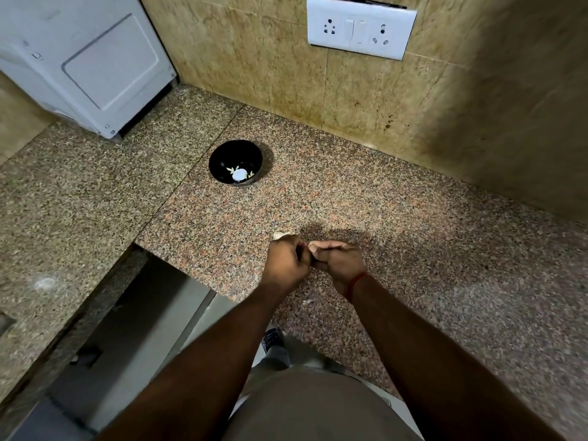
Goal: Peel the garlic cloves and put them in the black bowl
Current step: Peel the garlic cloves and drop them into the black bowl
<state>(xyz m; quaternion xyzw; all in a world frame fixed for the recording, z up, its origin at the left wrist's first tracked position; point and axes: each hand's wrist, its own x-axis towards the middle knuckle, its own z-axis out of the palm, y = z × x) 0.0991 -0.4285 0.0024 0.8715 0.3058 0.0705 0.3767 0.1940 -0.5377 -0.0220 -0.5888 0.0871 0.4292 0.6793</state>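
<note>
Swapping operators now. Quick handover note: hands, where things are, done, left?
Left hand: curled, a garlic piece pokes out past its knuckles.
Right hand: curled against the left, pinching something small; cannot tell what.
Both work over the counter.
Black bowl: further back and left, with one pale round thing inside; cannot tell if it is a clove.
Left: finish peeling, drop clove in bowl.

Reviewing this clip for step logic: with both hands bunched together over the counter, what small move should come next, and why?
Probably keep stripping skin: the left hand and right hand pinch together over the counter, garlic pokes past the left fingers, and the black bowl sits beyond.
</note>
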